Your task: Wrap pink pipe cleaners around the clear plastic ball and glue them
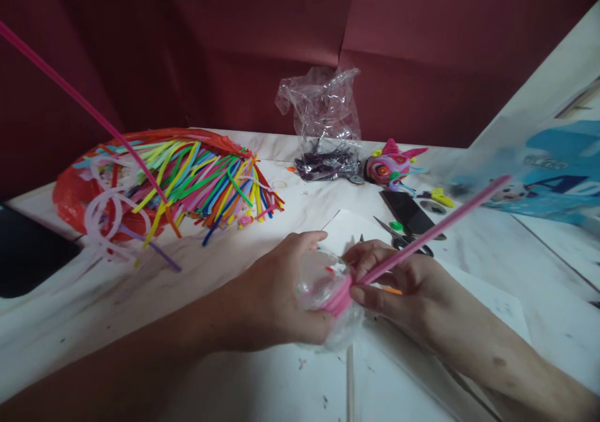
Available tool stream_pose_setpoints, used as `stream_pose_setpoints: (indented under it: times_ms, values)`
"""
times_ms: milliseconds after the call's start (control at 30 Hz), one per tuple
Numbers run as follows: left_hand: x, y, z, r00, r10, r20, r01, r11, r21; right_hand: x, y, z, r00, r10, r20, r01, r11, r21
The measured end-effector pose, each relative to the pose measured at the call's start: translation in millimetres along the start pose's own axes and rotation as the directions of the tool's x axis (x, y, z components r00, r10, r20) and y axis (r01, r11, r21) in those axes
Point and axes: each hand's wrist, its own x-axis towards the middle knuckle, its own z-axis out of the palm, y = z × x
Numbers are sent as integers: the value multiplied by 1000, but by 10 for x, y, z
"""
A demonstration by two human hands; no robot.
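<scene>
My left hand (pixel 276 294) is closed round a small clear plastic ball (pixel 319 281) with bits of colour inside. A pink strand is wound round the ball's right side. My right hand (pixel 398 281) pinches that long pink balloon strand (pixel 435 228), which runs up and to the right from my fingers. Both hands meet over a white sheet of paper (pixel 497 300) on the marble-patterned table (pixel 140 322). A second long pink strand (pixel 79 100) crosses the upper left of the view.
A red bag spilling several coloured long balloons (pixel 197 181) lies at the left. A clear plastic bag (pixel 323 128), a pink wrapped figure (pixel 391 165), a phone (pixel 407 212) and scissors (pixel 403 237) sit behind my hands. A dark object (pixel 28 253) lies far left.
</scene>
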Motion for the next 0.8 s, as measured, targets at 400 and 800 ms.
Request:
stream_pose_setpoints:
  times_ms: [400,800]
  values:
    - [6,9,-64,999,-31,27,33,998,-59,18,-22,75,1000,13,-9,-13,999,49]
    - [85,-1,-123,987,-62,151,87,982,-170,65,-84,41,993,86,79,-89,995,35]
